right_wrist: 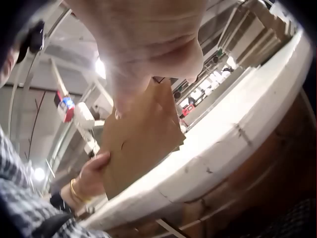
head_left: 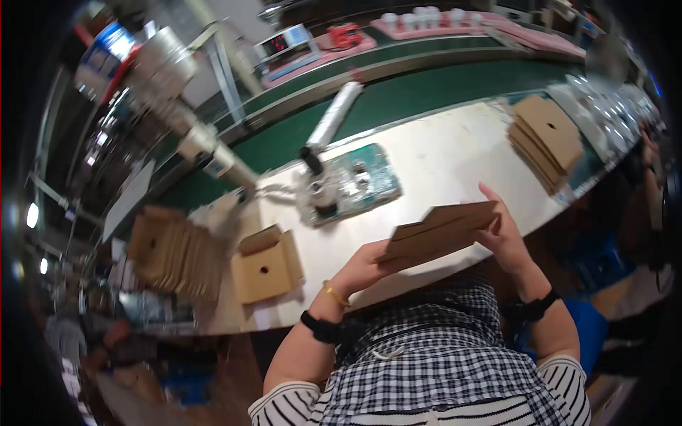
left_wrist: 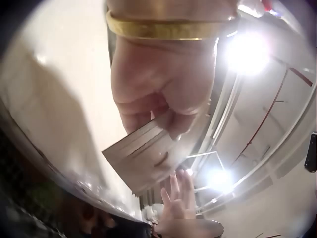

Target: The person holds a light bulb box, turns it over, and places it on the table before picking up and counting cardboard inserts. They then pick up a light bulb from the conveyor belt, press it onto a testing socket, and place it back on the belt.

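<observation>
A brown folded cardboard box (head_left: 442, 233) is held tilted above the table's front edge, with layered edges and a small curved slit on one face. My left hand (head_left: 364, 268), with a yellow bangle, grips its left end; in the left wrist view the left fingers (left_wrist: 173, 124) pinch its edge. At the opposite end, my right hand (head_left: 508, 238) holds the cardboard between thumb and fingers, one finger stretched upward. The right wrist view shows the right hand (right_wrist: 148, 59) over the near end of the cardboard (right_wrist: 141, 139).
A cardboard box piece with a hole (head_left: 266, 268) lies at left, beside a stack of cardboard (head_left: 177, 252). Another stack (head_left: 547, 138) sits at the right. A plastic-wrapped green pack (head_left: 366, 177) lies mid-table, near a white roll (head_left: 334, 117). Clear plastic bags (head_left: 614, 110) fill the far right corner.
</observation>
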The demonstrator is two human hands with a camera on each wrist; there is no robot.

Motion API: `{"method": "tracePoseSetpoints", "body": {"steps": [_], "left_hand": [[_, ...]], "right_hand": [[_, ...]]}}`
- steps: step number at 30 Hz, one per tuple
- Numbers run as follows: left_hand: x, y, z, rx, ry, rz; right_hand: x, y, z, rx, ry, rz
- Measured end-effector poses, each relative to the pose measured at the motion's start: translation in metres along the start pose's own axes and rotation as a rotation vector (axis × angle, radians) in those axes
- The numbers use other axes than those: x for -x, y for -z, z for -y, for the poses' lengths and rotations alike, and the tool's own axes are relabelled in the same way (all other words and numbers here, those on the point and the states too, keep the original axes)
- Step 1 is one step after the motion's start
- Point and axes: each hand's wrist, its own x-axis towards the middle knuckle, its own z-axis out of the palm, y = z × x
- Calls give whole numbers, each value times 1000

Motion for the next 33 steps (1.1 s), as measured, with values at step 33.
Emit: {"method": "tracePoseSetpoints", "body": {"steps": [33], "left_hand": [[18,-22,-17,6,-382,-198]], "right_hand": [[8,-42,44,-400,-254,308]]}}
